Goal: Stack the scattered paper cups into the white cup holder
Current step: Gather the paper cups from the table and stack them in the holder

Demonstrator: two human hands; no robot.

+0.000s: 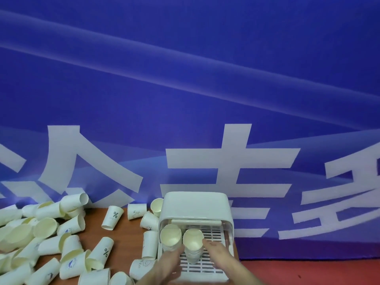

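paper cups (51, 239) lie scattered over the left part of the wooden table (127, 235), most on their sides, a few piled on one another at the far left edge; some carry a "%" mark, others a faint blue print. more cups stand or lean just beside the left wall of the white cup holder (195, 204), which sits at the table's right end against the blue banner (185, 79) with its large white characters.

the holder's slotted tray (213, 233) is drawn out toward the person, and two stacks stand on it side by side, mouths up — the left stack (171, 236) and the right stack (193, 241).

the left hand (170, 262) reaches up to the lower part of the left stack; its fingers (177, 253) lie fairly straight against the cups, but blur hides whether they wrap round them, so the grip cannot be told. the right hand (221, 255) rests by the right stack, its fingers (207, 242) loosely extended with the tips touching the stack's right side near the rim — not curled round it. beyond the table's right edge a red floor (308, 272) shows beneath the banner.
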